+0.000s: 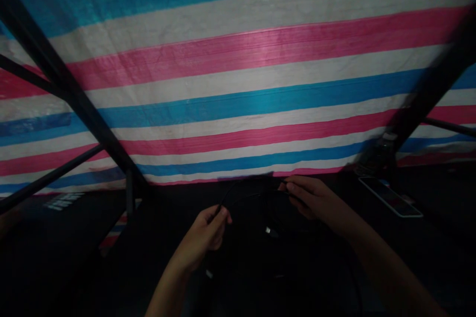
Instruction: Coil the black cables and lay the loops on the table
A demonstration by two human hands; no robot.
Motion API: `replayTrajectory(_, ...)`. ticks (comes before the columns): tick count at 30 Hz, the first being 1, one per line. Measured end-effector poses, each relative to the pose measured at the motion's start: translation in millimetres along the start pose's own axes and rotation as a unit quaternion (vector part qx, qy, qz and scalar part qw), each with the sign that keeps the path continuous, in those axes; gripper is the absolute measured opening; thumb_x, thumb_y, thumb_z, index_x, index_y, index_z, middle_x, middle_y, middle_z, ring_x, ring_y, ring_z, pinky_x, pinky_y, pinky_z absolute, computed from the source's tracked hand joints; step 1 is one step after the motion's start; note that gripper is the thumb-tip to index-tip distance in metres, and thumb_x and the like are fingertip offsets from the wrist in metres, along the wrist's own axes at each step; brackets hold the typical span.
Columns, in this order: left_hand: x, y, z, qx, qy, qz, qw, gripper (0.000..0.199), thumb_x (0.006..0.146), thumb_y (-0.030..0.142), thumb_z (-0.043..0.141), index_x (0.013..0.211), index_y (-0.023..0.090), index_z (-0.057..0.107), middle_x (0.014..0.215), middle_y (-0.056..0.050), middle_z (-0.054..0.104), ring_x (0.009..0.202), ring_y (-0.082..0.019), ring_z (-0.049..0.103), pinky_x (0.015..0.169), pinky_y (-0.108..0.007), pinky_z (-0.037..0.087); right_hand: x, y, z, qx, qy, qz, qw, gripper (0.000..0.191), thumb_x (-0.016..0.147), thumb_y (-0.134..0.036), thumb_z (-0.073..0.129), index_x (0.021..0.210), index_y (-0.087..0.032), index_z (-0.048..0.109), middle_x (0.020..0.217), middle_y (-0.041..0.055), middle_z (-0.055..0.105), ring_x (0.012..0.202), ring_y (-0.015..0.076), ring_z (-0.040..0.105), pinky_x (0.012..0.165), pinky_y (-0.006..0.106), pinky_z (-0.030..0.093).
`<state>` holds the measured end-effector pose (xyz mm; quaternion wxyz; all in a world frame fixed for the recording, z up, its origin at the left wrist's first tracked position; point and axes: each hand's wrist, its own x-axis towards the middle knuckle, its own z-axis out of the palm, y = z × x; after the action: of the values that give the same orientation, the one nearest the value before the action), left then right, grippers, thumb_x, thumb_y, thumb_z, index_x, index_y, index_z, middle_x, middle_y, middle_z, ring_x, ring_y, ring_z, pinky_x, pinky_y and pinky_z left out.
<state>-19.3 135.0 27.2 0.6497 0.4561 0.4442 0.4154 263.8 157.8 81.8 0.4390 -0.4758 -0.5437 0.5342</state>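
Note:
A thin black cable (245,195) runs in a loop between my two hands, above a dark surface. My left hand (208,233) is closed on it, thumb pressed against the fingers. To the right, my right hand (308,196) pinches the cable between thumb and fingertips. More of the cable seems coiled below and left of my right hand. A small shiny metal connector (269,231) shows near that coil. Another small pale end (209,273) hangs below my left hand. Darkness hides much of the cable.
A phone (390,197) with a light rim lies at the right, beside a clear bottle (377,153). Dark metal bars (80,104) slant at left and right. Behind stands a striped plastic sheet (253,96). Pale stripes (65,201) show on the far left.

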Motion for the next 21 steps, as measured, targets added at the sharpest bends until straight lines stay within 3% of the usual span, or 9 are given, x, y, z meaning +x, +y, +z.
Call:
replayTrajectory(4,4.8,8.5,3.3,-0.044,0.060,0.033,0.997,0.053,0.073,0.062,0.080,0.070,0.021,0.047,0.054,0.013,0.025,0.045,-0.003,0.015,0.039,-0.016,0.015,4.2,-0.2,3.6,-0.019,0.002,-0.022,1.000,0.041,0.083,-0.058,0.070,0.079,-0.019,0.061,0.054,-0.0058,0.051,0.040,0.0062,0.039,0.037,0.019,0.023)
replayTrajectory(7,6.6,15.4,-3.9,-0.052,0.076,0.052,0.994,0.058,0.068,0.059,0.085,0.065,0.021,0.041,0.052,0.013,0.024,0.045,-0.002,0.014,0.040,-0.015,0.014,4.7,0.3,-1.4,-0.035,0.003,-0.049,0.998,0.042,0.089,-0.058,0.063,0.072,-0.020,0.055,0.054,-0.0038,0.055,0.041,0.0089,0.048,0.040,0.021,0.033)
replayTrajectory(11,9.9,12.3,-13.0,-0.048,0.081,0.052,0.994,0.058,0.066,0.055,0.087,0.065,0.021,0.041,0.050,0.013,0.029,0.042,-0.002,0.019,0.040,-0.015,0.016,4.1,-0.1,-12.9,0.037,0.028,-0.060,0.997,0.042,0.086,-0.060,0.066,0.076,-0.020,0.058,0.064,0.0019,0.068,0.054,0.0165,0.064,0.052,0.027,0.048)
replayTrajectory(15,15.6,0.0,-9.8,-0.104,0.101,0.047,0.988,0.060,0.067,0.057,0.086,0.067,0.022,0.038,0.053,0.014,0.024,0.043,-0.002,0.016,0.039,-0.015,0.015,5.2,6.6,-16.4,0.103,0.079,-0.068,0.989,0.039,0.081,-0.059,0.073,0.082,-0.022,0.061,0.077,0.0048,0.073,0.064,0.0210,0.070,0.058,0.033,0.053)
replayTrajectory(17,18.8,-5.3,-5.0,-0.144,0.106,0.040,0.983,0.062,0.067,0.057,0.087,0.068,0.023,0.035,0.053,0.014,0.024,0.042,-0.002,0.015,0.038,-0.015,0.014,7.1,15.3,-10.8,0.112,0.088,-0.072,0.987,0.038,0.082,-0.059,0.073,0.082,-0.022,0.064,0.080,0.0057,0.074,0.074,0.0223,0.071,0.067,0.035,0.056)
replayTrajectory(21,23.6,-6.1,4.0,-0.241,0.128,0.025,0.962,0.066,0.068,0.064,0.083,0.069,0.024,0.030,0.050,0.015,0.018,0.040,-0.003,0.009,0.037,-0.016,0.010,12.0,38.2,7.8,0.120,0.133,-0.067,0.981,0.038,0.075,-0.056,0.082,0.087,-0.022,0.070,0.106,0.0077,0.075,0.109,0.0264,0.067,0.094,0.038,0.052)
